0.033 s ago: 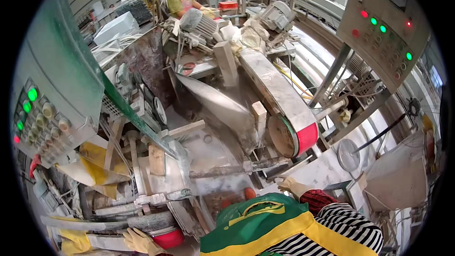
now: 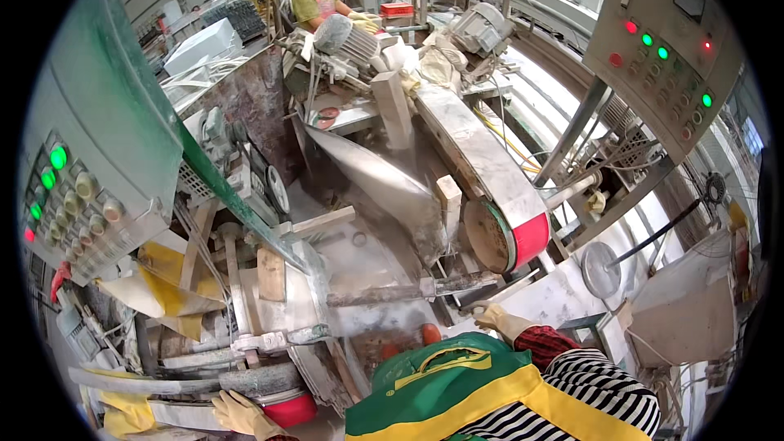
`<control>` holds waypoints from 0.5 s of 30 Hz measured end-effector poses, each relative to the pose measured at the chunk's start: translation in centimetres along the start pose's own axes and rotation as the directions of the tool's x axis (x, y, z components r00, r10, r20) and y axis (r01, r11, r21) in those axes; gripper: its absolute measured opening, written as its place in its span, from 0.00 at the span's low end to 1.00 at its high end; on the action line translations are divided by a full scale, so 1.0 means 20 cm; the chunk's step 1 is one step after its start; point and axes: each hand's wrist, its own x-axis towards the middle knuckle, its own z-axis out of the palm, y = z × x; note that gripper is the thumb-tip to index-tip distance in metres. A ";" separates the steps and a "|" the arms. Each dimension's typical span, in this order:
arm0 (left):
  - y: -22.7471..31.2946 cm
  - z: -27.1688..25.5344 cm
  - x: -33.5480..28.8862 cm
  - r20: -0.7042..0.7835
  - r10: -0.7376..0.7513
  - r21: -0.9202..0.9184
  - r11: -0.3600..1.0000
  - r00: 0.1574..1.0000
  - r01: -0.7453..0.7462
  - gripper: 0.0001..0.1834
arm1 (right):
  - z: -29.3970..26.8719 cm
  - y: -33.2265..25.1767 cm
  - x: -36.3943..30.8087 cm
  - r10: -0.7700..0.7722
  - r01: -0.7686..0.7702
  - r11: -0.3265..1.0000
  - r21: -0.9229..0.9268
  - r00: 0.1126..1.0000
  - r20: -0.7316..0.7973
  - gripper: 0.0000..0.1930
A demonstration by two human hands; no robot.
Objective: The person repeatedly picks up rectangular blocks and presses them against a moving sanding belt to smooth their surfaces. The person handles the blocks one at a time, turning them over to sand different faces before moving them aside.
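Note:
My left hand (image 2: 242,416), in a pale cream glove, is at the lower left with its fingers spread. It lies over a white belt strip (image 2: 184,416), beside a drum's red end (image 2: 290,412). My right hand (image 2: 501,321), gloved alike, rests near the edge of a dusty white surface (image 2: 549,294), fingers stretched loosely to the left. Nothing shows in either hand. Ahead of my right hand is a belt machine (image 2: 482,159) whose round drum (image 2: 487,235) carries a red band (image 2: 531,241). My green and yellow apron (image 2: 445,380) fills the lower middle.
Control panels with lit buttons stand left (image 2: 86,196) and right (image 2: 661,57). A curved metal sheet (image 2: 371,167) and wooden blocks (image 2: 392,110) sit in the middle. Motors (image 2: 347,39) are farther back. A co-worker in an apron (image 2: 322,4) is at the far left; another person stands beside them.

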 end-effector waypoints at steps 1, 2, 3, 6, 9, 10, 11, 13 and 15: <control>0.06 0.02 0.03 -0.003 0.020 -0.010 1.000 1.000 -0.020 0.23 | 0.00 -0.05 0.01 0.052 -0.055 0.995 0.078 0.998 0.046 0.27; 0.08 0.02 0.04 -0.007 0.033 -0.026 0.999 0.999 -0.033 0.23 | 0.06 -0.01 0.09 -0.016 0.013 0.995 0.098 0.999 0.033 0.27; 0.09 0.02 0.03 -0.012 0.038 -0.038 0.999 0.999 -0.038 0.23 | 0.12 0.03 0.18 -0.090 0.087 0.990 0.112 0.996 0.024 0.27; 0.12 -0.06 0.02 0.056 0.001 -0.023 1.000 0.998 0.000 0.24 | 0.19 -0.04 0.26 -0.603 0.591 0.781 -0.201 0.798 0.002 0.29; 0.14 -0.11 0.02 0.105 -0.036 -0.019 0.999 0.994 0.038 0.23 | 0.20 -0.17 0.18 -0.426 0.441 0.885 -0.152 0.897 0.121 0.31; 0.14 -0.10 0.01 0.094 -0.034 -0.026 0.999 0.995 0.037 0.23 | 0.20 -0.17 0.16 -0.363 0.375 0.924 -0.074 0.921 0.141 0.31; 0.14 -0.09 0.01 0.082 -0.032 -0.034 0.999 0.996 0.035 0.24 | 0.19 -0.16 0.14 -0.300 0.303 0.953 0.004 0.939 0.167 0.31; 0.15 -0.10 0.00 0.068 -0.025 -0.042 0.999 0.997 0.028 0.24 | 0.17 -0.09 0.11 -0.232 0.219 0.971 0.091 0.957 0.172 0.31; 0.17 -0.13 0.00 0.060 -0.011 -0.040 0.999 0.998 0.013 0.24 | 0.14 -0.01 0.09 -0.113 0.098 0.989 0.115 0.985 0.131 0.31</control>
